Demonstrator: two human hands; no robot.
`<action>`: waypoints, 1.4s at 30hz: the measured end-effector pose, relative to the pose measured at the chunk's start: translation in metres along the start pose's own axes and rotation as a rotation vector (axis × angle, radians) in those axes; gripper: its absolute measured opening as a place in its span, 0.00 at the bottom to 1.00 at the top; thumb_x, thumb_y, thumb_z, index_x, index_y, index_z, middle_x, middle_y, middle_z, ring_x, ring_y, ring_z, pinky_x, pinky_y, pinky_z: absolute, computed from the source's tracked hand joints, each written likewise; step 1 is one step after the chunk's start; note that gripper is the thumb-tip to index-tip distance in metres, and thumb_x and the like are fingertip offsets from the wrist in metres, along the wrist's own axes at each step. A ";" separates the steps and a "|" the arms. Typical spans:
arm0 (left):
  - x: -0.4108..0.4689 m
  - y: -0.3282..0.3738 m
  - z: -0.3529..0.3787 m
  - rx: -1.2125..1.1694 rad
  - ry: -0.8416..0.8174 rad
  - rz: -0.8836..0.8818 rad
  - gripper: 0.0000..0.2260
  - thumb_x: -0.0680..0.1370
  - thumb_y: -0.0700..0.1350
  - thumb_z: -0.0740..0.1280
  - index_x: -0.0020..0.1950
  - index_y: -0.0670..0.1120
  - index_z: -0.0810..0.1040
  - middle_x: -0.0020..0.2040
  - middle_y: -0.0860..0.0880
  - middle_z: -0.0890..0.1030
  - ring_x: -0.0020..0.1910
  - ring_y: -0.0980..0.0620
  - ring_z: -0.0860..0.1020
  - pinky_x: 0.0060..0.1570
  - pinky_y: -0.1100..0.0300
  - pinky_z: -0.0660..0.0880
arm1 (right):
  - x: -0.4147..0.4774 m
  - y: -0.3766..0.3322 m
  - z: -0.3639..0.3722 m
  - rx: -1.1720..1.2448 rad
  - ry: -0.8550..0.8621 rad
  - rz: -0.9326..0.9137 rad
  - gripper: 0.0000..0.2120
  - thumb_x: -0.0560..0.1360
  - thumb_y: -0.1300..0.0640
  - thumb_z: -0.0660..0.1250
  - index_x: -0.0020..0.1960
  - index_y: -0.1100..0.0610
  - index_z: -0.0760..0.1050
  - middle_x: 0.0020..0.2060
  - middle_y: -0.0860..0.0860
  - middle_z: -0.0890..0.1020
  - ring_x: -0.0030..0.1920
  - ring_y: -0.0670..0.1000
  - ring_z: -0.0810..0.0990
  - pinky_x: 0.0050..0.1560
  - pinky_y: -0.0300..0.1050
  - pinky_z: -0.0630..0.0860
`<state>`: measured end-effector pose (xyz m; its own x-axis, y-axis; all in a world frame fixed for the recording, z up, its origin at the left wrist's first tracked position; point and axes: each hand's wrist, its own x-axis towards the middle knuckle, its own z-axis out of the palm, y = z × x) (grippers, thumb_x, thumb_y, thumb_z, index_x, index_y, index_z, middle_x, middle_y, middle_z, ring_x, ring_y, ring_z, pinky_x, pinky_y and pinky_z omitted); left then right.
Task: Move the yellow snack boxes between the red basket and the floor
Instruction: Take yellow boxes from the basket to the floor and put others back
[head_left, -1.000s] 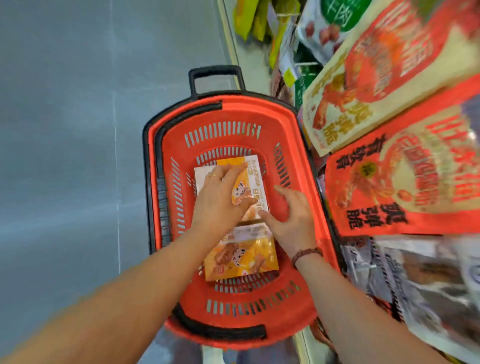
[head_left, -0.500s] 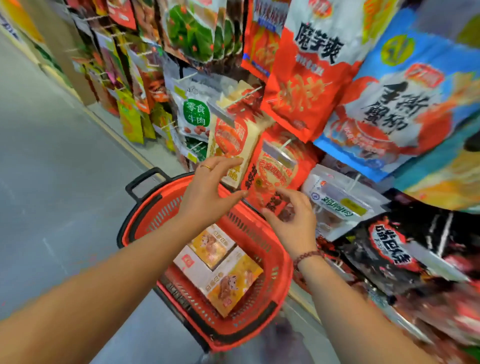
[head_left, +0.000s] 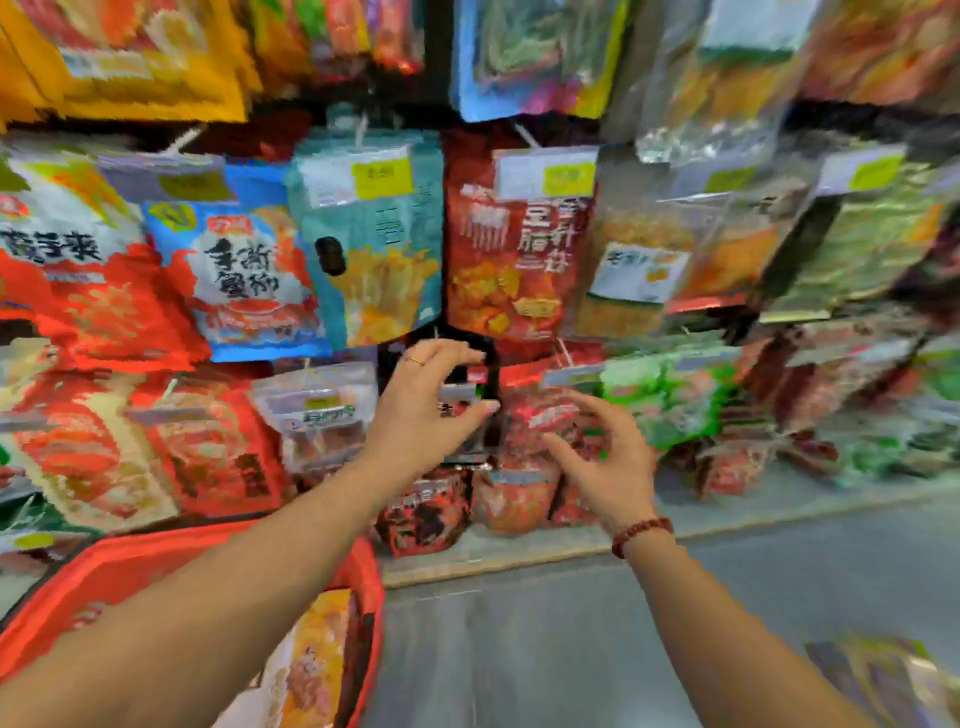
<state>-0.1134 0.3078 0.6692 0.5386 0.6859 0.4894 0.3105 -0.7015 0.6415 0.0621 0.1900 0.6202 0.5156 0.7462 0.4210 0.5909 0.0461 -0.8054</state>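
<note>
1. Head view: the left hand (head_left: 426, 410) and right hand (head_left: 608, 467) hang raised before the hanging snack bags (head_left: 363, 244), fingers loosely spread and holding nothing.
2. One yellow snack box (head_left: 317, 660) shows inside the red basket (head_left: 130, 566), against its right wall; the basket stands on the floor (head_left: 571, 623).
3. The box looks light, stiff cardboard, probably glossy; I would pinch it across its long edges.
4. Half a second ago two boxes showed plainly in the basket. Now the gaze has swung up, and the basket sits at the lower left corner.
</note>
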 end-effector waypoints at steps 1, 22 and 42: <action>0.007 0.017 0.023 -0.021 -0.035 0.027 0.20 0.68 0.54 0.69 0.57 0.48 0.77 0.56 0.50 0.75 0.58 0.53 0.72 0.58 0.60 0.68 | -0.005 0.011 -0.027 -0.018 0.050 0.027 0.21 0.66 0.52 0.75 0.57 0.45 0.73 0.48 0.48 0.77 0.50 0.52 0.78 0.50 0.49 0.76; -0.013 0.353 0.436 -0.451 -0.626 0.474 0.21 0.66 0.54 0.71 0.56 0.48 0.78 0.54 0.48 0.77 0.55 0.53 0.74 0.52 0.59 0.71 | -0.210 0.154 -0.450 -0.290 0.823 0.567 0.20 0.67 0.59 0.76 0.52 0.41 0.73 0.47 0.50 0.78 0.45 0.47 0.78 0.46 0.43 0.76; 0.068 0.472 0.799 -0.358 -1.122 0.700 0.20 0.67 0.46 0.76 0.58 0.48 0.77 0.56 0.47 0.77 0.58 0.48 0.74 0.55 0.65 0.66 | -0.209 0.363 -0.604 -0.355 1.149 1.061 0.22 0.68 0.60 0.75 0.59 0.51 0.74 0.51 0.50 0.74 0.49 0.49 0.76 0.46 0.42 0.74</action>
<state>0.6952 -0.1312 0.5332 0.8904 -0.4318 0.1442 -0.4115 -0.6279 0.6606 0.5434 -0.3507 0.4918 0.8413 -0.5397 -0.0318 -0.2983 -0.4145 -0.8598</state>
